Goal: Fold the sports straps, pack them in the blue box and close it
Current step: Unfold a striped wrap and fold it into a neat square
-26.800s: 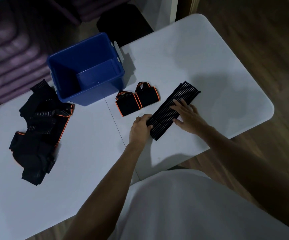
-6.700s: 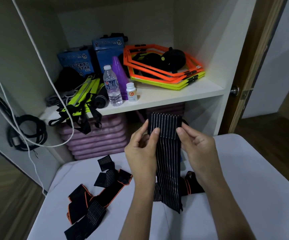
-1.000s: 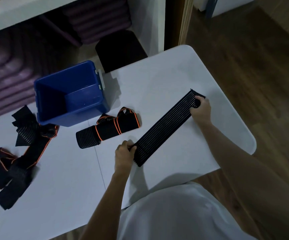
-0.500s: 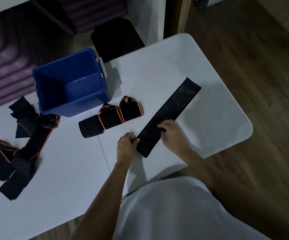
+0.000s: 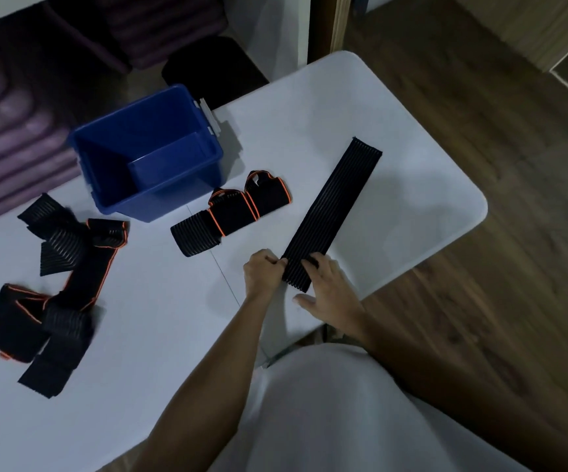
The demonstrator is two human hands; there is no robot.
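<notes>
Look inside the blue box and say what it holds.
The blue box shows only its bare blue floor and walls; no straps are packed yet. The near wall hides the part of the floor just behind it.

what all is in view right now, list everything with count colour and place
blue box: 1, blue with a white latch, open, looks empty, far left-centre of the table
long strap: 1, black ribbed, laid out flat and straight on the right of the table
folded straps: 3 side by side, black, two with orange trim, just right of the box front
unfolded straps: a loose heap, count unclear, black with orange trim, left of the table
table: 1, white
mats: a stack, purple, under the shelf behind the table
stool: 1, black, beyond the table
floor: wood, right
left hand: pinching the strap's near end
right hand: fingers on the same end
</notes>
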